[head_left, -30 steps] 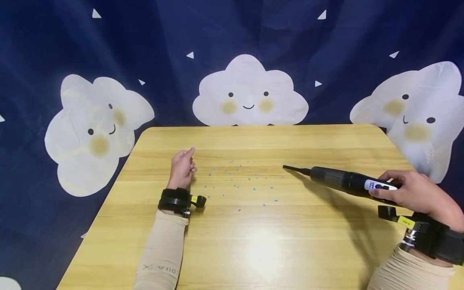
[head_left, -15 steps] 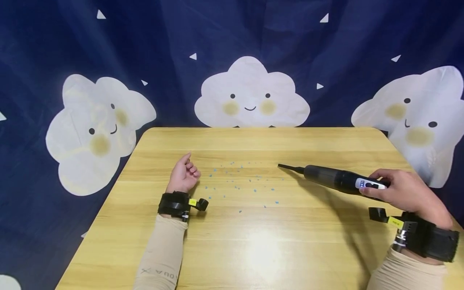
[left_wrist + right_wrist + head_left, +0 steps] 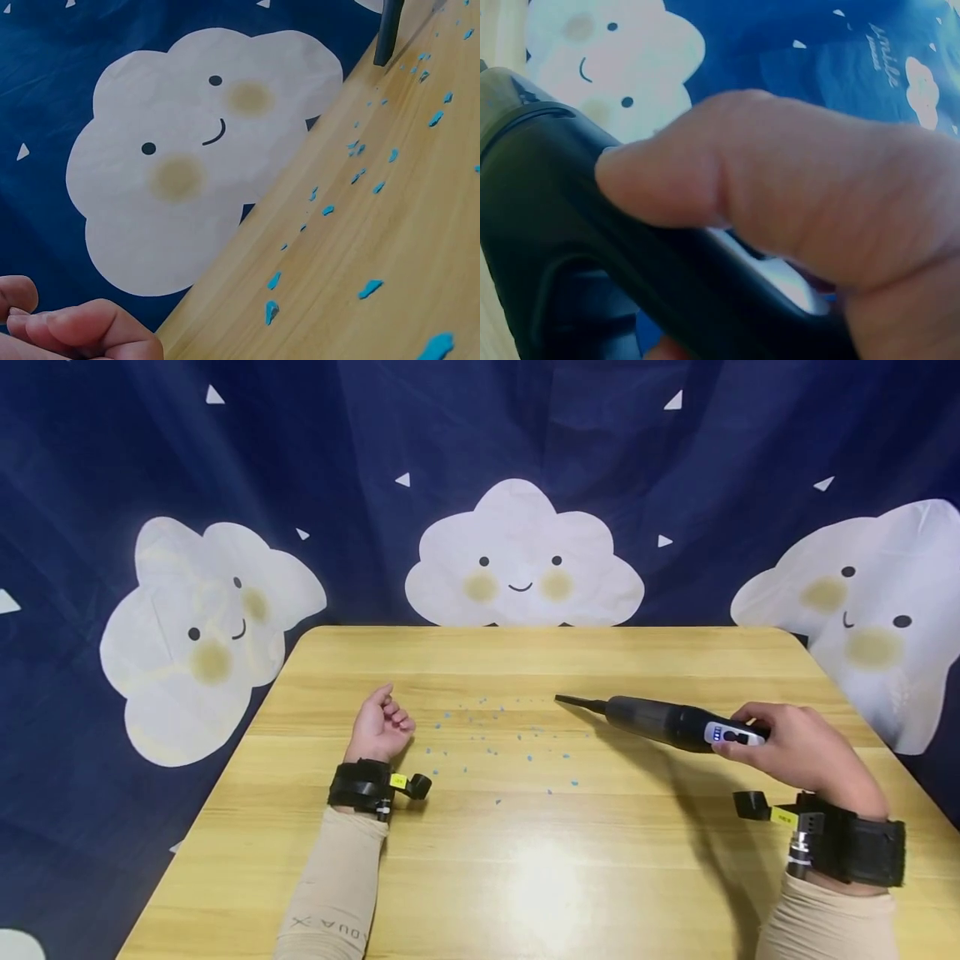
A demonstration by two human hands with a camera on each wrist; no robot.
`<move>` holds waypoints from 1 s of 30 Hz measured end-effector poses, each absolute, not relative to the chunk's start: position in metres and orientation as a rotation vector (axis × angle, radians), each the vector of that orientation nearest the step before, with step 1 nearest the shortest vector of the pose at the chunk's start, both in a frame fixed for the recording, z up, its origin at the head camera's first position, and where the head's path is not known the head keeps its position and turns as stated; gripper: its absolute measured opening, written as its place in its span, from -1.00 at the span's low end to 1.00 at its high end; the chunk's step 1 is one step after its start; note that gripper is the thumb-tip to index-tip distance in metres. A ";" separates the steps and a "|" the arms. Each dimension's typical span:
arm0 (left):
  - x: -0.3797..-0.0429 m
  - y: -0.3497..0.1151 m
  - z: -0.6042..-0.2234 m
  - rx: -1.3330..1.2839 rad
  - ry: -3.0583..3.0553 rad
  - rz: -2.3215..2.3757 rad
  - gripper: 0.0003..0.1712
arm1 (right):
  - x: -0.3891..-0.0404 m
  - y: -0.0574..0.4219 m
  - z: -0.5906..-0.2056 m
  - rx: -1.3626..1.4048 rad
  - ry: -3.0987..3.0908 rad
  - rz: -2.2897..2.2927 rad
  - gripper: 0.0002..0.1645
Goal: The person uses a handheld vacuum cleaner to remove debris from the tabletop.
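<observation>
My right hand grips a black handheld vacuum cleaner by its handle, near a white panel with small lights. The slim nozzle points left, its tip at the far right edge of scattered blue scraps. In the right wrist view the thumb lies along the dark vacuum handle; most other fingers are hidden. Left of the scraps, my left hand rests on the table, palm turned inward and fingers loosely curled, holding nothing. The left wrist view shows the nozzle end close over the wood.
The wooden table has rounded far corners. Behind it hangs a dark blue curtain with white smiling clouds. Black camera straps wrap both wrists, over beige sleeves.
My right hand has moved the vacuum cleaner leftward, bringing the nozzle tip closer to the blue scraps. My left hand has rolled palm inward and settled slightly lower in the view.
</observation>
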State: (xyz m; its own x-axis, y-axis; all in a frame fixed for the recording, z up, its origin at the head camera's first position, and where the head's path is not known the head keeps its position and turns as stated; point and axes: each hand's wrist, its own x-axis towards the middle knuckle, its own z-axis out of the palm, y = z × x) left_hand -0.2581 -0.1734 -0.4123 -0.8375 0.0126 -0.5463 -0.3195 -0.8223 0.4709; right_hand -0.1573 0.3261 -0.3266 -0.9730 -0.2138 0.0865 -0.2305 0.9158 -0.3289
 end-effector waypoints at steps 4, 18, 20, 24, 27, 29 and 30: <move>-0.259 -0.172 -0.410 -0.804 0.854 2.719 -0.62 | -0.159 0.321 -0.325 0.353 -3.015 0.527 -0.57; -0.259 -0.174 -0.412 -0.816 0.869 2.725 -0.61 | -0.161 0.313 -0.324 0.342 -3.053 0.515 -0.44; -0.259 -0.174 -0.412 -0.820 0.879 2.724 -0.61 | -0.161 0.312 -0.324 0.344 -3.056 0.507 -0.43; -0.259 -0.174 -0.413 -0.809 0.871 2.726 -0.60 | -0.161 0.311 -0.324 0.352 -3.054 0.496 -0.44; -0.259 -0.174 -0.412 -0.807 0.873 2.729 -0.60 | -0.161 0.311 -0.324 0.356 -3.059 0.497 -0.46; -0.258 -0.174 -0.412 -0.808 0.872 2.732 -0.61 | -0.160 0.311 -0.324 0.357 -3.064 0.500 -0.46; -0.258 -0.174 -0.411 -0.812 0.875 2.733 -0.61 | -0.160 0.311 -0.323 0.357 -3.065 0.501 -0.46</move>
State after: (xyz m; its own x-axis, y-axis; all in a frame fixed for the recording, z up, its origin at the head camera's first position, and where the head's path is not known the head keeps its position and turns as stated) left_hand -0.2584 -0.1738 -0.4114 -0.8402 -0.0135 -0.5422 -0.3039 -0.8163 0.4912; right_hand -0.1603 0.3111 -0.3234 -0.9738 -0.2213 0.0521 -0.2264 0.9225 -0.3126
